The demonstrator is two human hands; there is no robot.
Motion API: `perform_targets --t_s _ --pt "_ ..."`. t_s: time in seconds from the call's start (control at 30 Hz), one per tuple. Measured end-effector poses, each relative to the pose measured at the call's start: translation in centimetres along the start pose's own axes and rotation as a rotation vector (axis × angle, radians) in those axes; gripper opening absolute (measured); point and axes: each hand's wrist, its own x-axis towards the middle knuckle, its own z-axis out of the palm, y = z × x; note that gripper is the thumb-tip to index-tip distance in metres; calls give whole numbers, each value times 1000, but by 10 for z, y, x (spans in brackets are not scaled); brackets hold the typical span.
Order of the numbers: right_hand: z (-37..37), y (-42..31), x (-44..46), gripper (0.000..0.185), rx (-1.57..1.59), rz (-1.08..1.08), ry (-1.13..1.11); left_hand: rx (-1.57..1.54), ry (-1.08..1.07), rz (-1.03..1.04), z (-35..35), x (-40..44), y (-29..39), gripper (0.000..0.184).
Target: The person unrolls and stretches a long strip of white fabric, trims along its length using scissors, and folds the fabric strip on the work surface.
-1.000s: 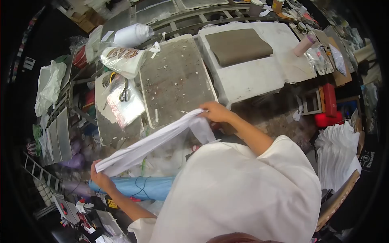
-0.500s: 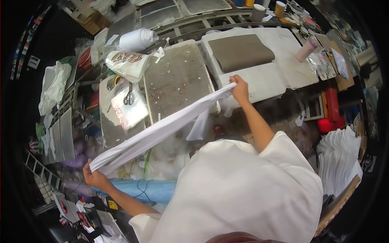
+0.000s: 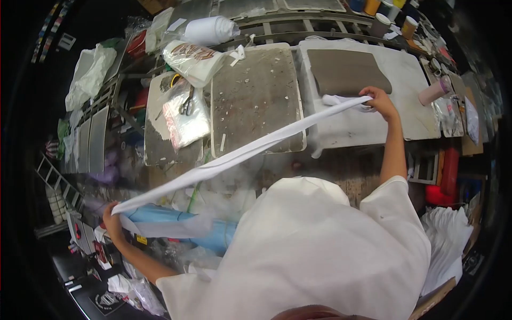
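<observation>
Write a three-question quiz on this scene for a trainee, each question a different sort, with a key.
1. Multiple choice: Between the left hand and right hand, the long white cloth strip is:
A) rolled into a ball
B) stretched out lengthwise
C) draped over one shoulder

2. True or false: The black-handled scissors lie on the clear plastic bag.

3. Fill in the blank: The hand nearer the brown rectangular sheet is the ____ hand.

Key: 1. B; 2. True; 3. right

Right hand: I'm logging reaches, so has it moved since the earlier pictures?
Yes. Against the brown sheet, the right hand has moved rightward and forward, from well short of it to around its near right corner in this view.
</observation>
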Motion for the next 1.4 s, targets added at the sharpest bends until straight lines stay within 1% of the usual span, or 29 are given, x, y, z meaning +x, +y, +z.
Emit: perform_targets --t_s 0.03,0.1,0.13,0.2,0.27,0.3,0.37,0.43,0.47,0.5,0.57,0.63,0.67,0.7,0.73,0.8,0.87,0.9,0.93,0.97,1.0,1.03,1.07,1.1,1.17,1.23,1.27,1.33,1.4 --pt "-9 -6 3 26 -3 -6 -14 3 8 -13 0 5 -3 22" --pt "-35 -4 11 28 -41 -102 12 10 -267 -76 -2 14 -13 18" --pt "-48 -2 13 29 85 -173 -18 15 -264 -83 -8 18 -23 18" --pt "-81 17 21 23 191 -156 97 164 -93 -21 -19 30 -48 16" --pt "-91 9 8 20 324 -127 116 112 19 -25 -24 34 -59 20" --pt "-96 15 9 20 324 -127 112 297 167 -72 -21 32 -46 23" --pt "-109 27 12 20 5 101 71 682 388 -114 -15 41 -49 30" --pt "-96 27 13 18 -69 157 31 818 356 -87 -18 79 -110 27" --pt "-85 23 17 17 -138 211 -10 711 99 -112 -26 109 -123 25" --pt "-73 17 21 17 -150 187 -46 1387 -63 323 -35 159 -191 23" --pt "-56 2 33 17 -114 183 -295 993 6 121 -53 231 -168 20" --pt "-37 -20 42 18 -55 136 -335 933 230 -44 -53 260 -53 39" --pt "-30 -29 42 19 18 114 -353 646 308 22 -61 275 -10 37" --pt "-26 -35 44 22 67 97 -355 -158 302 -60 -65 307 -8 36" --pt "-18 -39 42 22 63 100 -357 -292 456 -5 -43 276 61 49" --pt "-3 -45 35 24 189 103 -317 -155 386 25 -27 271 107 54" --pt "19 -50 22 32 192 33 -435 106 249 73 13 252 130 62" --pt "36 -51 14 33 232 45 -441 201 263 179 49 234 140 55" --pt "53 -50 5 34 273 59 -442 -62 90 287 93 213 139 48" --pt "68 -48 1 34 287 70 -481 -3 -99 214 132 168 169 42" --pt "82 -49 -1 35 302 81 -519 -35 -437 190 165 135 183 38" --pt "94 -57 -6 34 304 76 -553 -163 -610 311 209 103 188 40" --pt "106 -66 -11 33 306 68 -587 -209 -723 612 262 78 172 41" --pt "119 -76 -16 33 353 59 -620 -292 -947 217 290 33 203 41" --pt "141 -87 -22 40 428 1 -710 -541 -1202 82 343 -28 229 53" --pt "153 -101 -27 52 479 -19 -861 -844 -1331 -92 392 -74 243 61" --pt "160 -111 -35 60 529 27 -909 -854 -1340 -97 403 -91 257 61" --pt "175 -121 -46 69 577 -17 -1025 -1429 -1395 -432 409 -114 281 60" --pt "184 -119 -54 64 589 15 -1024 -1622 -1298 -378 398 -109 294 56"
